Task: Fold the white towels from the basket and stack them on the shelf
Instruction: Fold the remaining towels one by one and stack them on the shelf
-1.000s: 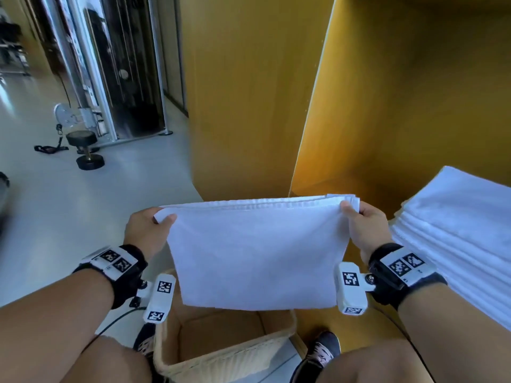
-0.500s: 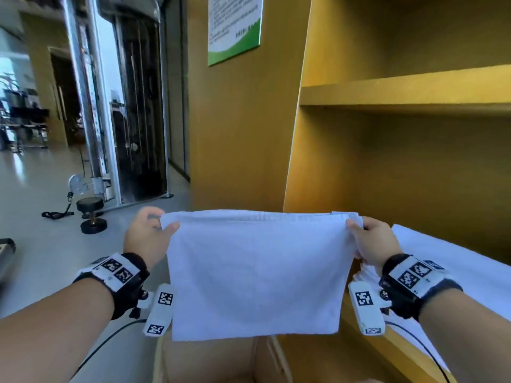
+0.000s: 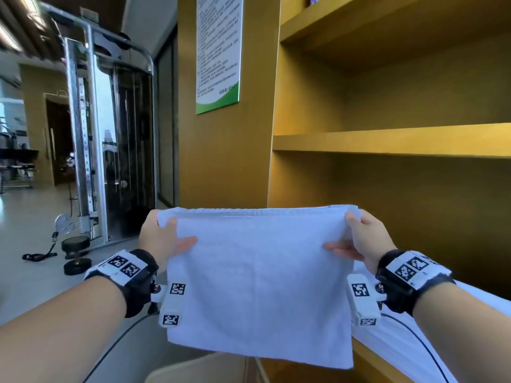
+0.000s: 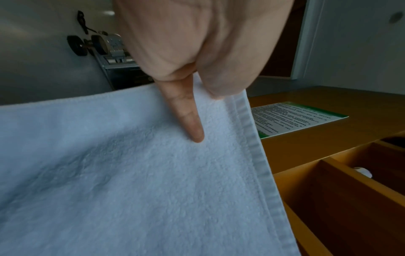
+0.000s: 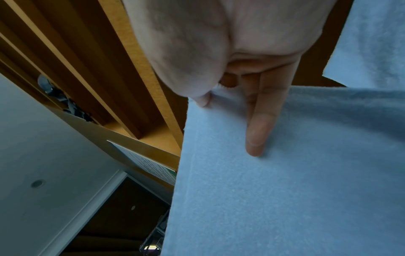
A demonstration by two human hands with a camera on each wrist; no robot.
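Fingers of the left hand pinch the top left corner of the white towel: thumb on the near face, one finger laid straight down the cloth in the left wrist view, just inside the hemmed edge. Right hand mirrors it on the top right corner, thumb tip at the edge and one finger flat along the cloth, the rest curled. Both grips closed on fabric, not wide.

Towel is folded, its top edge stretched level between the two hands and the rest hanging flat below them, clear of any surface. It hangs in front of the yellow shelf, not touching it. Stack of folded towels lies on the lower board, behind and under the right wrist. Basket rim shows below the hanging edge. Gym machine stands well apart at left.
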